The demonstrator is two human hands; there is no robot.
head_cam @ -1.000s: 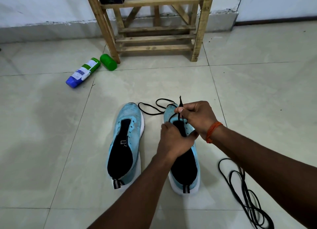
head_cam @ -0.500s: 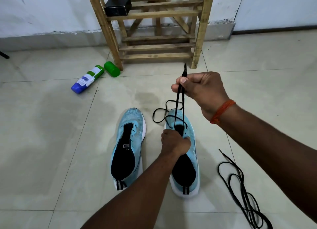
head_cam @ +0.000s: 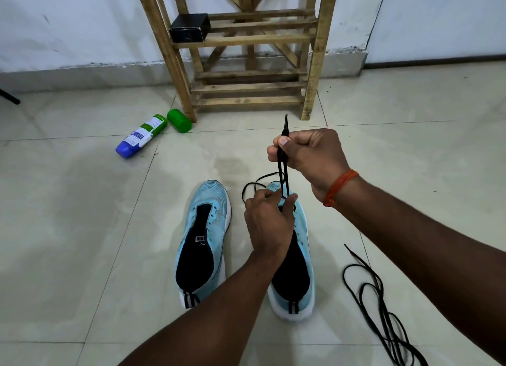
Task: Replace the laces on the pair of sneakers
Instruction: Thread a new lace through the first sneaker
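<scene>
Black lace (head_cam: pixel 285 128), limp, light and probably slick, rises taut from the right-hand sneaker (head_cam: pixel 303 223) on the floor. My right hand (head_cam: pixel 309 155) pinches both strands near their tips, and my left hand (head_cam: pixel 267 223) pinches them at the eyelets. For threading, I'd grip the stiff tips.

Tiled floor (head_cam: pixel 82 228): left sneaker (head_cam: pixel 216 201) and right sneaker (head_cam: pixel 303 224) side by side, toes toward wooden rack (head_cam: pixel 246 87). Right grip (head_cam: pixel 309 157) pinches black lace (head_cam: pixel 283 171) raised above right sneaker. Left grip (head_cam: pixel 269 223) pinches same lace low, at the throat. Spare lace (head_cam: pixel 388 319) lies loose, right. Bottle (head_cam: pixel 142 135) beside rack.
</scene>
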